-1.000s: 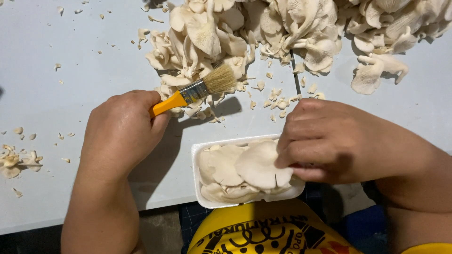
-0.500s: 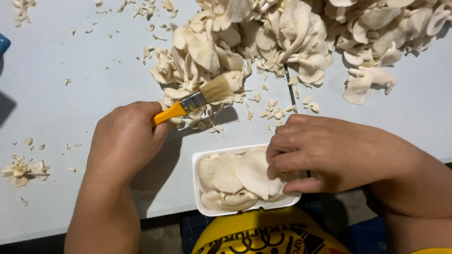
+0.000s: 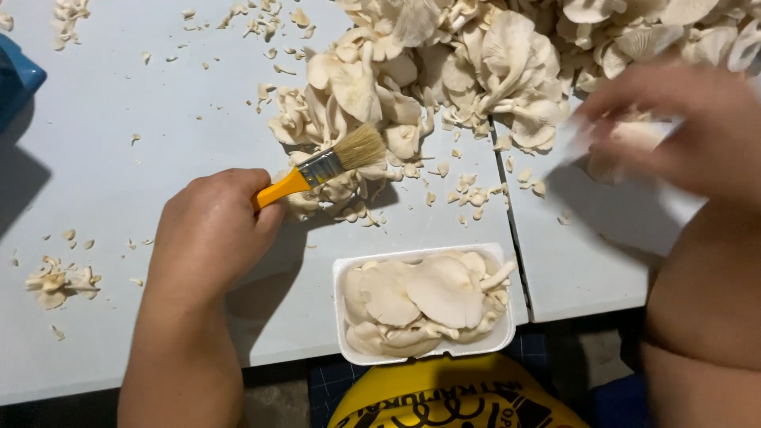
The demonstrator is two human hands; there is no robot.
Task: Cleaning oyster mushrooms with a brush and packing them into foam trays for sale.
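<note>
pale grey table (image 3: 119, 119) — seam between panels | dark floor (image 3: 285, 392) below

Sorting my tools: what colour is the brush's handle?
Orange, on the brush in the left hand, head view.

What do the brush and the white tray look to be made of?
Brush: glossy orange handle, probably plastic or painted wood; shiny metal ferrule; pale, natural-looking bristles. It is held in the left hand. Tray: matte white with thick, soft rounded rim, likely foam.

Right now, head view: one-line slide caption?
Left hand grips an orange-handled brush beside piled oyster mushrooms; blurred right hand reaches above a filled white tray.
</note>
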